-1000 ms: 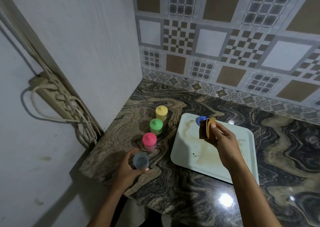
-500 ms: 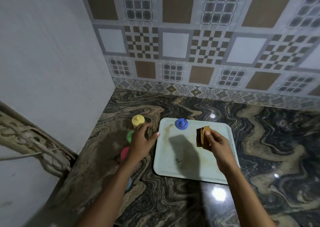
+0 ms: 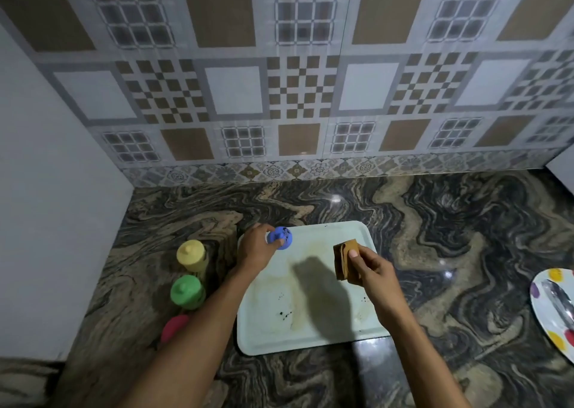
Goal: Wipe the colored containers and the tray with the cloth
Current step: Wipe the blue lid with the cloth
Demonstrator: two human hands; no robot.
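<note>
Head view: the left hand (image 3: 257,247) has crossed from the row of containers to the tray (image 3: 310,336) and now grasps the blue container (image 3: 281,236), which stands on the tray's 11 o'clock corner. It looks like the next piece to be wiped. The right hand (image 3: 372,271) keeps the folded brown cloth (image 3: 344,255) pinched between thumb and fingers, held above the tray toward its 2 o'clock side and not touching the blue container. The tray is pale, rectangular with rounded corners and a shallow raised rim, and it carries tan smears and dark specks, so it seems still unwiped. At its 9 o'clock stand the yellow container (image 3: 191,254), the green container (image 3: 186,292) and the pink container (image 3: 174,327), the last partly hidden by the forearm. All are small matte cylinders with knobbed lids. The countertop (image 3: 435,221) is glossy swirled stone. A spotted plate (image 3: 556,311) lies at 3 o'clock.
</note>
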